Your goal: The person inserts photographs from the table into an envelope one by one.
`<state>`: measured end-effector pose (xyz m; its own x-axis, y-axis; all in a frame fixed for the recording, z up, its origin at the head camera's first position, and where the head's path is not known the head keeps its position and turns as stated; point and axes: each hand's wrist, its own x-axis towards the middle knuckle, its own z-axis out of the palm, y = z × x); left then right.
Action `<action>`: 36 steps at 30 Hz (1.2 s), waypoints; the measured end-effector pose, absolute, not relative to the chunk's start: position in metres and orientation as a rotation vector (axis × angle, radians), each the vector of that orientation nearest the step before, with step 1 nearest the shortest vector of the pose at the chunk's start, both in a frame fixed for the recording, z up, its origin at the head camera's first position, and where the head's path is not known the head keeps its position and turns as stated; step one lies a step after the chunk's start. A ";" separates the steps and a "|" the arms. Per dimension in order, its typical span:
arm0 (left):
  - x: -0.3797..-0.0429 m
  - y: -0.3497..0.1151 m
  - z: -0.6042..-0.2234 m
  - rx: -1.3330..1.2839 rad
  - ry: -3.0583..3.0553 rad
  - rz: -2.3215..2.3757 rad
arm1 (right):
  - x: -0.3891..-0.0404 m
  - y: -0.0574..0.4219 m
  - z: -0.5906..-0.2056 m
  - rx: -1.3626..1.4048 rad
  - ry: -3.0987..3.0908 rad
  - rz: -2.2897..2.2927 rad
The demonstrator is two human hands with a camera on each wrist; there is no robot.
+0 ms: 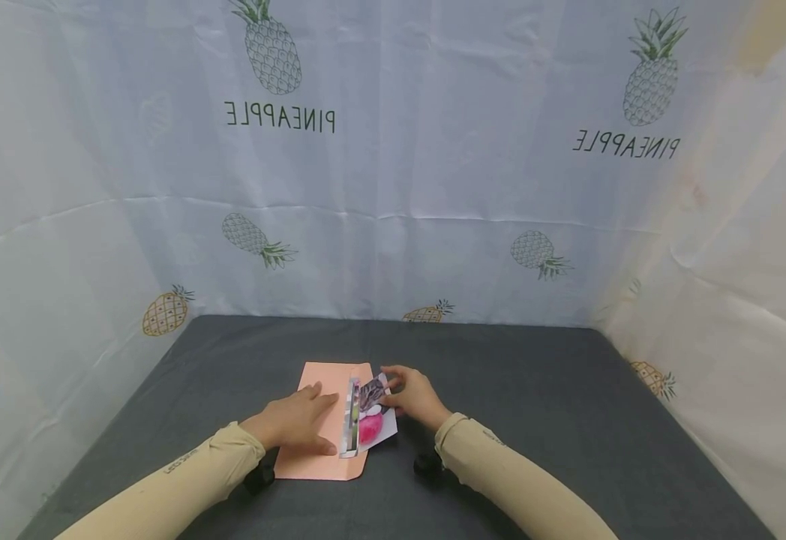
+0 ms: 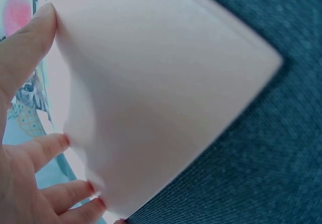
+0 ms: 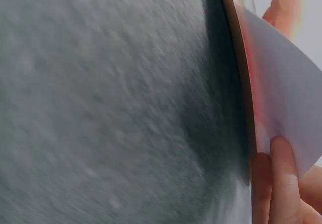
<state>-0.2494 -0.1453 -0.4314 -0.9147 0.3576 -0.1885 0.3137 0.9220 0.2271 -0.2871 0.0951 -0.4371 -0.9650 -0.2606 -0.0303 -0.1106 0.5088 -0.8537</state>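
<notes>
A flat peach paper folder (image 1: 322, 469) lies on the dark table in front of me. My left hand (image 1: 296, 421) rests on it with spread fingers, thumb near the printed paper. In the left wrist view the folder (image 2: 156, 88) shows pale, its surface slightly bowed by the fingertips. At the folder's right side is a printed picture sheet (image 1: 385, 430) with a bright pink shape and a dark grey area. My right hand (image 1: 418, 395) pinches this sheet by its right edge. The right wrist view shows the plain back of the sheet (image 3: 292, 83) lifted and curved beside the fingers.
Dark grey cloth (image 1: 521, 390) covers the table. A white curtain (image 1: 393, 165) with pineapple prints stands behind it and along both sides. Black wrist devices sit under both wrists, the right one (image 1: 427, 463) beside the folder.
</notes>
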 end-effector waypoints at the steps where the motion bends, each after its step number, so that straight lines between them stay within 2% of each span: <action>1: -0.249 -0.145 -0.431 0.503 2.854 0.286 | -0.286 0.095 -0.438 -0.317 2.587 -1.460; 20: -0.249 -0.144 -0.430 0.509 2.856 0.303 | -0.261 0.111 -0.433 -0.304 2.426 -1.527; 36: -0.247 -0.145 -0.428 0.534 2.869 0.302 | -0.257 0.093 -0.438 -0.350 2.433 -1.559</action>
